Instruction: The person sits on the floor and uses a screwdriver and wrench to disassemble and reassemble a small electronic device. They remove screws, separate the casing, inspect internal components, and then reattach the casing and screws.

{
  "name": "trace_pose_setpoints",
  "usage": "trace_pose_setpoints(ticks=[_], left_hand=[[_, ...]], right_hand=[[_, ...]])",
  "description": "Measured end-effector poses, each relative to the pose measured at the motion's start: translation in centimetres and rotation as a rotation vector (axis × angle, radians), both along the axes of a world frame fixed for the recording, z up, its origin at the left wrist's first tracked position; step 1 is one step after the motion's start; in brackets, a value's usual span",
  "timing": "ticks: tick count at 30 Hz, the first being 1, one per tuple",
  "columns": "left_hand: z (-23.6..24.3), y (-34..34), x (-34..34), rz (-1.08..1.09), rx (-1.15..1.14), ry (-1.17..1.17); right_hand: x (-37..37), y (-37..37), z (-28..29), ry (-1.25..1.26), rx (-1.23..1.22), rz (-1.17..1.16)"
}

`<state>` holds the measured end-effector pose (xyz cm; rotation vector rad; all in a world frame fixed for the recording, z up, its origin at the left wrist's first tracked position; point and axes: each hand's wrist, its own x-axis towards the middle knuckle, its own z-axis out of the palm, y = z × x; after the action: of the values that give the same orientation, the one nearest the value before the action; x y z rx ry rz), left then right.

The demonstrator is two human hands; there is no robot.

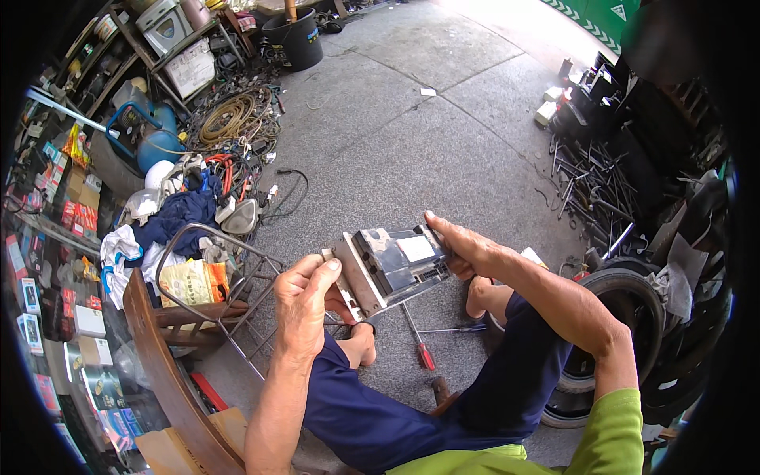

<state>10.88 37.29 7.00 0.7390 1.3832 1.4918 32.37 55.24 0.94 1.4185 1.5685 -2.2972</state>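
Observation:
Between my two hands, above the floor and in front of my knees, is a boxy black electronic unit (400,257) with a white label on top and a dull metal plate along its left side. My left hand (305,293) pinches the metal plate at its left end, thumb on top. The far right end of the unit is gripped by my right hand (465,244); its thumb lies along the edge and the other fingers are mostly hidden. Below the unit a screwdriver (426,356) with a red handle lies on the floor, near a thin blue-ended tool (473,328).
A metal-framed chair (237,336) and a curved wooden edge (170,380) stand close on my left, by a glass case of boxed goods. Cables and clothes (186,210) are heaped beyond. On the right are tyres (625,317) and scattered metal tools (590,186). A black bucket (293,43) stands far off.

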Motion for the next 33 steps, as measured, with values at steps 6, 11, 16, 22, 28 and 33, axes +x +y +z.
trace_pose_setpoints(ticks=[6, 11, 16, 22, 28, 33], left_hand=[[-0.3, -0.1, -0.2, -0.013, -0.008, 0.018], [-0.4, 0.0, -0.2, -0.004, -0.002, -0.006], [-0.2, 0.1, -0.2, -0.002, 0.023, -0.025], [1.1, 0.2, 0.4, -0.076, 0.049, -0.033], [2.3, 0.2, 1.2, -0.158, 0.135, -0.117], [1.9, 0.2, 1.1, -0.244, 0.19, -0.155]], right_hand=[[0.1, 0.1, -0.2, 0.015, 0.054, -0.013], [0.2, -0.1, 0.1, 0.008, 0.03, -0.006], [0.0, -0.1, 0.3, 0.029, -0.013, -0.015], [-0.3, 0.0, 0.2, -0.016, -0.082, -0.035], [-0.5, -0.5, 0.4, -0.008, -0.166, -0.033], [-0.5, -0.6, 0.8, 0.004, -0.212, -0.036]])
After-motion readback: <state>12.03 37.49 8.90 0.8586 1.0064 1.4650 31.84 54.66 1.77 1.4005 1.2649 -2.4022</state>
